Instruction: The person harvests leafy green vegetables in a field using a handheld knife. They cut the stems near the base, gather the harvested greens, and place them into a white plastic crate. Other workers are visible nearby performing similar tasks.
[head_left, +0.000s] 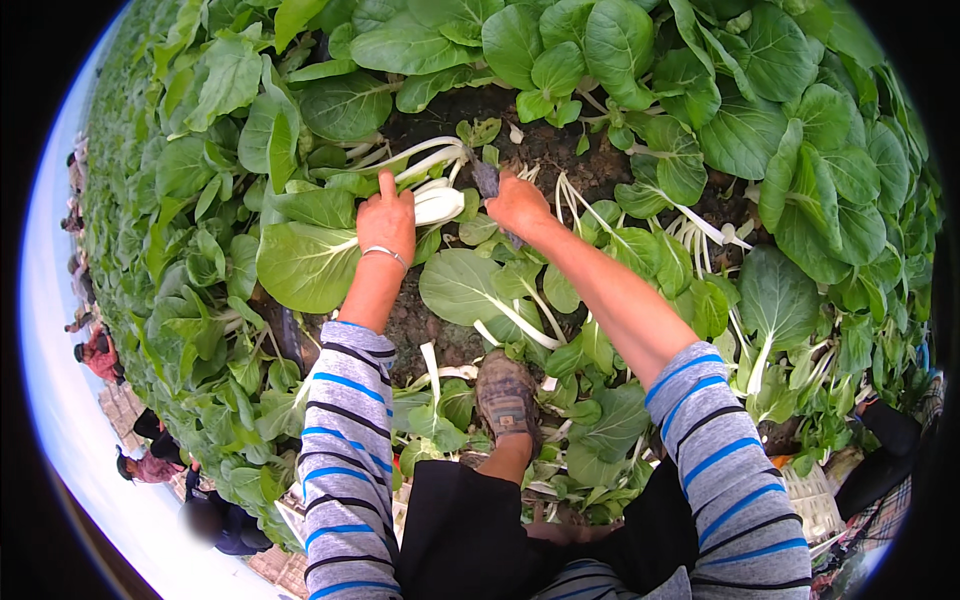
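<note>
My left hand (386, 219) is closed around a head of bok choy (438, 204), its white stem base pointing right and its broad leaves hanging out to the left. A bracelet circles that wrist. In my right hand (517, 206) is a knife (486, 178) with a grey, soil-smeared blade. The blade's tip lies beside the bent white stalks (435, 159) of a plant just beyond the held head. My fingers hide most of the knife's handle. Cut leaves (480, 289) lie on the dark soil (442, 336) below both hands.
Leafy bok choy plants (622, 52) stand densely ahead and on both sides. My muddy shoe (507, 397) is among trimmed leaves. A white plastic crate (811, 499) stands at lower right, near another person's dark sleeve (889, 442). Several people (101, 352) are along the field's left edge.
</note>
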